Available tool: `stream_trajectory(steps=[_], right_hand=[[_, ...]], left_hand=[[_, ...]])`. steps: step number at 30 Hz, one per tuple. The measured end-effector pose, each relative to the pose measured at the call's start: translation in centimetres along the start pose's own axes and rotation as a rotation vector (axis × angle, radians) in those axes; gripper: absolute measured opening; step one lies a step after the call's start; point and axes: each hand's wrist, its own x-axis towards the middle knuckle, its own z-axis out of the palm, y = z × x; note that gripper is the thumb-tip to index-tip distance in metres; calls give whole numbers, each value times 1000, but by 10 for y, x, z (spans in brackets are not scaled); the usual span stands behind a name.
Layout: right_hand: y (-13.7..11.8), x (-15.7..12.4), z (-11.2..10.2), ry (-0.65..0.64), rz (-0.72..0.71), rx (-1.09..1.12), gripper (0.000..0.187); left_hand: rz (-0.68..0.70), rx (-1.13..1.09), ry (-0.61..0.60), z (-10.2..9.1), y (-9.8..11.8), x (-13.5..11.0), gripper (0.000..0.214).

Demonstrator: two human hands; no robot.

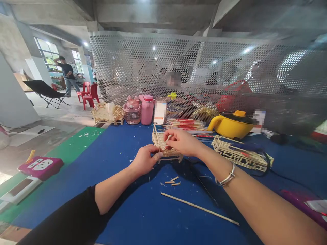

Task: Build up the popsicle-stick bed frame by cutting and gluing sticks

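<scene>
A small model built of thin wooden sticks (158,139) stands on the blue table, partly hidden by my hands. My left hand (146,159) is closed at its front left corner, thumb and fingers pinched against the sticks. Above the model's front edge my right hand (183,142) is closed in a pinch; a thin pale strip seems to run between the two hands, too small to make out well. Nearer to me lie a few short cut stick pieces (169,182) and one long wooden stick (200,208).
Another stick model (240,154) lies right, near a yellow pot (231,125). Bundled sticks (185,124), a pink bottle (146,109), a pink jar (132,114) and a third model (106,114) line the back before a perforated screen (153,61). A purple box (42,166) sits left. A person (66,75) stands far off.
</scene>
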Motion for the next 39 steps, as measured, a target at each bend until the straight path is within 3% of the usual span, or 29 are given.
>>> stream_trajectory(steps=[7,12,26,32,36,39], right_hand=[[-2,-9,-6,-58,-132,-45,20],[6,-7,-1,-140,-165,-48,13],[13,-5,10,-30,-167,-20,12],[17,-3,13,1,-158,11,14],[15,-3,11,-12,-162,20,12],[13,-5,10,-30,-156,10,6]], left_hand=[[-17,-10,4,0,3,0,15],[-46,-22,4,-1,2,0,16],[-135,-41,24,3,3,-1,18],[-138,4,97,7,8,-5,21],[-148,-21,174,6,12,-5,37],[-91,3,116,5,14,-3,24]])
